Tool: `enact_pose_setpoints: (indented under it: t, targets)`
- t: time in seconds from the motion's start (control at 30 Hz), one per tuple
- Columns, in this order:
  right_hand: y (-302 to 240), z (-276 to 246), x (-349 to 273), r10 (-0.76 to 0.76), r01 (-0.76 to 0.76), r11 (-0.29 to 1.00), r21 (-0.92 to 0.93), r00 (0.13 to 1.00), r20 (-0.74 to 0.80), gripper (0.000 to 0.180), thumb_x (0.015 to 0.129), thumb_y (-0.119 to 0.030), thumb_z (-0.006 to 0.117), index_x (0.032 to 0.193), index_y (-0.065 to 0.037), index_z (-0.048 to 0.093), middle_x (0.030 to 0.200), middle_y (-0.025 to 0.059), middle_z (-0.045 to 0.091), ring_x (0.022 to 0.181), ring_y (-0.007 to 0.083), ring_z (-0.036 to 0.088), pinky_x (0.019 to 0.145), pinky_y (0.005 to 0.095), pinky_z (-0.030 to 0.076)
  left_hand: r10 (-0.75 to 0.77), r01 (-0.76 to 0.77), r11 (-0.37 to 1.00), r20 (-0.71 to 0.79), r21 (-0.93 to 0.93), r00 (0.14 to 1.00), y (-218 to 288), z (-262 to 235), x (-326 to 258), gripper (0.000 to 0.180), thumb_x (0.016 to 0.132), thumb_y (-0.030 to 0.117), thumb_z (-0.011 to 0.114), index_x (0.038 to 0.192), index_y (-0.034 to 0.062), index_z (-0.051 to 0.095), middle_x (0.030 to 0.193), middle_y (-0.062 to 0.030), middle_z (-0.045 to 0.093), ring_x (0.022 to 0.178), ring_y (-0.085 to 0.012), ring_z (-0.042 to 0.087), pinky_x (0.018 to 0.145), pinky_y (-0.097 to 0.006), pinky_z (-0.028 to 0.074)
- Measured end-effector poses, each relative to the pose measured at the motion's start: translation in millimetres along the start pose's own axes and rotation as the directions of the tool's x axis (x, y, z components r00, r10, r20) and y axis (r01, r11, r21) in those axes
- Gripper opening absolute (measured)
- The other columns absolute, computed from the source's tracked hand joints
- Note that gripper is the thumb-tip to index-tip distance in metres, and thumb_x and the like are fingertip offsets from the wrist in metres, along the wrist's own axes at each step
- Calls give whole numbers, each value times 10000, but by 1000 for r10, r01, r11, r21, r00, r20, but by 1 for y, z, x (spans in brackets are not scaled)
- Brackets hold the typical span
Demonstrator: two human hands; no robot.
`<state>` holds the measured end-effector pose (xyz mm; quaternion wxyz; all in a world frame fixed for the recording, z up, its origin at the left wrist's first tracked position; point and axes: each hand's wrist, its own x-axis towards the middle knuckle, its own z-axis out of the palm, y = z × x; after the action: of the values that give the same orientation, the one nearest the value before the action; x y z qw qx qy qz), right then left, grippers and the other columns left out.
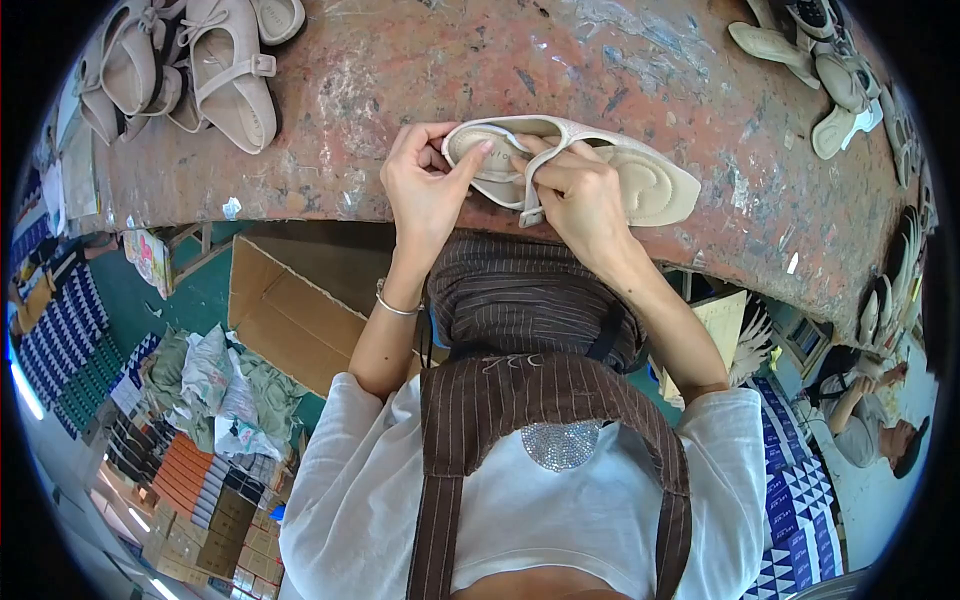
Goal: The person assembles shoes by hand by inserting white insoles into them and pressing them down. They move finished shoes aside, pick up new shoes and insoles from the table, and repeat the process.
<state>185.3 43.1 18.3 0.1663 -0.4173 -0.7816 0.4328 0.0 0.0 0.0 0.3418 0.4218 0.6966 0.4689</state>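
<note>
An open brown cardboard box (285, 310) sits on the floor under the bench's edge. Stacked flat boxes (195, 500), orange, brown and dark, lie lower left.

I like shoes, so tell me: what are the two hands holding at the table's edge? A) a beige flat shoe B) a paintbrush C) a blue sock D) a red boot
A: both the left hand and the right hand grip a beige flat shoe with a strap, lying on the worn reddish table.
</note>
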Motion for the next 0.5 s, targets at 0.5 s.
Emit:
enact_pose_setpoints:
  t: [0.5]
  targets:
    - [-20,-12,-26,-291,270,761,-590,955,62,345,761,-83,578,1071,-1,705,1179,141,680,1167,227,621,1090,375,399,-91,80,988,78,132,993,14,-4,19,143,918,107,680,843,-5,632,645,-22,628,467,-67,562,365,-240,430]
